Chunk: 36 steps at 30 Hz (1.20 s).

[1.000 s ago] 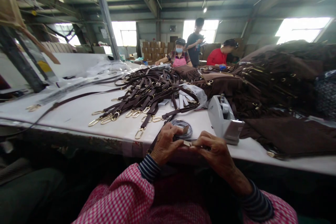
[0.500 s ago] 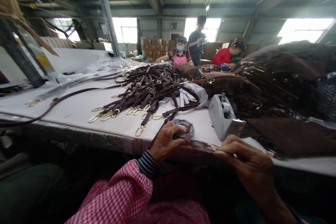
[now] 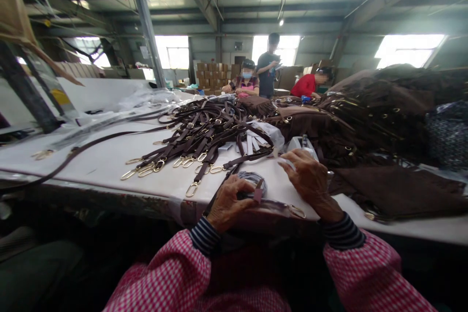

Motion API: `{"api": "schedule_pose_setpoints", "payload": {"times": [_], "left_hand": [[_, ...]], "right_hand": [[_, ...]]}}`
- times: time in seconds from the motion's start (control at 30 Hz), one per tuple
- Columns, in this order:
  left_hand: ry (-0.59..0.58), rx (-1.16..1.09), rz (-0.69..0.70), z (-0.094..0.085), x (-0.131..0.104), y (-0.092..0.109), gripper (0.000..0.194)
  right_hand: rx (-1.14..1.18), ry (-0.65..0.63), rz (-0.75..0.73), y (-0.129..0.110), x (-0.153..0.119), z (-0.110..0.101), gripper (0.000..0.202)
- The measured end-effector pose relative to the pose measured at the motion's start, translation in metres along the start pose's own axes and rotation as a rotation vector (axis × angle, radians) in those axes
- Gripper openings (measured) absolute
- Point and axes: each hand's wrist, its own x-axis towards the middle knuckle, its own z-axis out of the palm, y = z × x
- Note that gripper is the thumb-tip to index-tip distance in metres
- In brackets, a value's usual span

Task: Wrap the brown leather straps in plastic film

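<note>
My left hand (image 3: 231, 201) is at the table's front edge, its thumb and fingers closed on a brown strap end (image 3: 258, 194) beside a grey coil (image 3: 252, 180). A strap in clear wrap runs right from there along the edge to a gold clasp (image 3: 297, 211). My right hand (image 3: 309, 180) is raised in front of a pale tape dispenser (image 3: 302, 145), which it partly covers. A small translucent piece seems to be at its fingertips, too blurred to be sure. Left of the hands lies a pile of dark brown straps (image 3: 204, 131) with gold clasps.
Brown fringed bags (image 3: 395, 187) are heaped on the right of the white table (image 3: 98, 156). Clear plastic wrap (image 3: 142, 100) lies at the back left. White slips (image 3: 253, 142) sit among the straps. Several people stand or sit beyond the table, near stacked cartons (image 3: 212, 75).
My right hand has let go of the clasp end and moved up and left to the dispenser. My left hand keeps its hold. The view has tilted up slightly.
</note>
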Motion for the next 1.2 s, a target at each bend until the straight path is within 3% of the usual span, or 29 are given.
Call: {"api": "schedule_pose_setpoints", "payload": {"times": [0.17, 0.33, 0.5, 0.7, 0.8, 0.93, 1.1, 1.2], "left_hand": [[0.009, -0.014, 0.006, 0.001, -0.001, 0.001, 0.016], [0.011, 0.007, 0.025, 0.0, -0.003, -0.001, 0.014], [0.006, 0.015, -0.007, 0.001, -0.001, -0.002, 0.015], [-0.026, 0.025, -0.025, -0.002, 0.0, 0.003, 0.014], [-0.051, 0.068, -0.007, -0.003, -0.001, 0.002, 0.014], [-0.082, 0.118, 0.044, -0.003, -0.001, -0.003, 0.015], [-0.12, 0.131, 0.053, -0.004, 0.002, -0.005, 0.013], [-0.125, 0.115, 0.047, -0.004, 0.002, -0.003, 0.011]], "right_hand": [[0.172, -0.11, -0.002, -0.024, -0.021, -0.019, 0.023], [0.489, -0.491, 0.294, -0.044, -0.036, -0.013, 0.028], [0.692, -0.489, 0.424, -0.047, -0.03, 0.012, 0.021], [0.909, -0.593, 0.517, -0.049, -0.016, 0.013, 0.015], [0.861, -0.565, 0.402, -0.051, -0.013, 0.009, 0.016], [0.737, -0.436, 0.21, -0.054, -0.018, 0.007, 0.022], [0.747, -0.285, 0.202, -0.054, -0.027, 0.013, 0.02], [0.796, -0.281, 0.23, -0.05, -0.027, 0.017, 0.017]]}}
